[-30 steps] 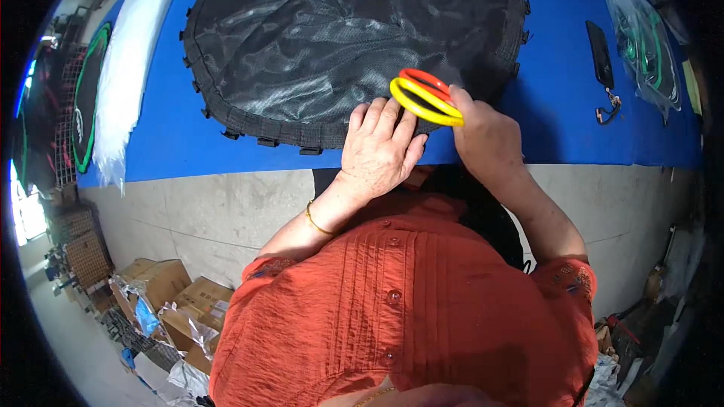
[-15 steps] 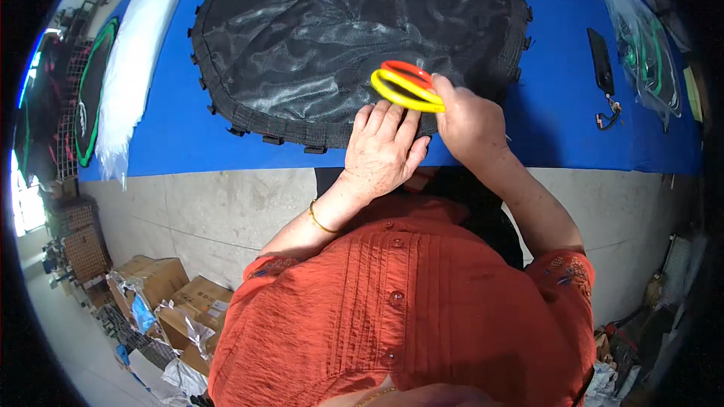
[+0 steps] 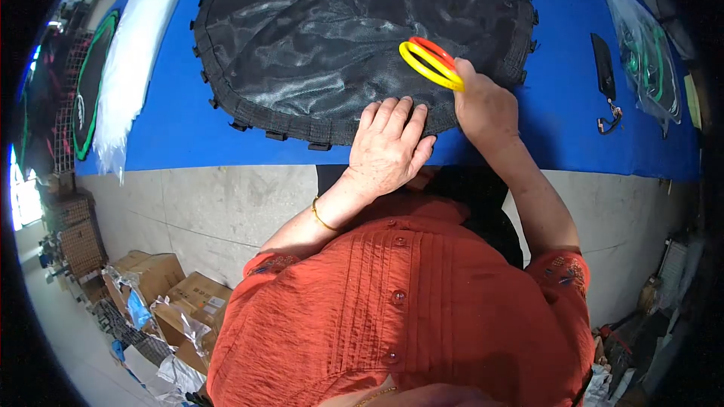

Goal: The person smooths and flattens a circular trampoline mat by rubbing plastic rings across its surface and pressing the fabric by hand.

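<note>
A round black mesh piece (image 3: pixel 302 53) with a stitched border and small black tabs around its rim lies on the blue tabletop. My left hand (image 3: pixel 385 143) rests flat on its near edge, fingers stretched over the border and thumb out to the right. Above the border's right part, my right hand (image 3: pixel 489 109) is closed around a pair of scissors (image 3: pixel 431 66). Their red and yellow handle loops stick out ahead of the fist, over the mesh. The blades are hidden by my right hand.
Clear plastic sheets (image 3: pixel 139 45) lie at the table's left, beside a green-edged black piece (image 3: pixel 94 90). Toward the right are a black strap-like item (image 3: pixel 603 68) with a small keyring and a plastic bag (image 3: pixel 645 53) of green-edged pieces. Cardboard boxes (image 3: pixel 200 298) stand on the floor.
My right hand has moved to the right with the scissors, and their loops have turned slightly. The left hand stays on the mesh border, nearly unmoved.
</note>
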`<state>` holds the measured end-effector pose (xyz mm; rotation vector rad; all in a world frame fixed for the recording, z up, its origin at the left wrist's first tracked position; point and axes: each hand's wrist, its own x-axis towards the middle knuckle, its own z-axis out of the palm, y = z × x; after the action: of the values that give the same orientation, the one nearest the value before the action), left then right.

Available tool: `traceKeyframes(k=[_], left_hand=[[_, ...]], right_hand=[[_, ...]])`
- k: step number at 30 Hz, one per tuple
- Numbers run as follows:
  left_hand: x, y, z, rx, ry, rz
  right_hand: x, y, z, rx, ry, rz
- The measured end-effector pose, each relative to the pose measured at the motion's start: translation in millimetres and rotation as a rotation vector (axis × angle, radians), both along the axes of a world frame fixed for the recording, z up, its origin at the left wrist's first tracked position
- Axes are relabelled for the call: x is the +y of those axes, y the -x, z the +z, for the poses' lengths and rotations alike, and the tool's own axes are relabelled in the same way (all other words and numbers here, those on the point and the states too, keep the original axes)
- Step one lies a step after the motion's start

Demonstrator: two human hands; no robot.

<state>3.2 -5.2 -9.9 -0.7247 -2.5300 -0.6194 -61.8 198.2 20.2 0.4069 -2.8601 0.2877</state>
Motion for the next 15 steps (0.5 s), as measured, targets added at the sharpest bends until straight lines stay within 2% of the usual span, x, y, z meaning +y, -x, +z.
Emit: traceKeyframes(k=[5, 11, 15], left_hand=[[-1, 0, 0, -0.015, 0.01, -0.017], [-5, -2, -3, -0.003, -0.024, -0.029], [-3, -1, 0, 0.021, -0.061, -0.023]], right_hand=[[-9, -23, -1, 0.01, 0.101, 0.143], [-37, -17, 16, -0.192, 0.079, 0.222], [-48, 2, 11, -0.163, 0.102, 0.203]])
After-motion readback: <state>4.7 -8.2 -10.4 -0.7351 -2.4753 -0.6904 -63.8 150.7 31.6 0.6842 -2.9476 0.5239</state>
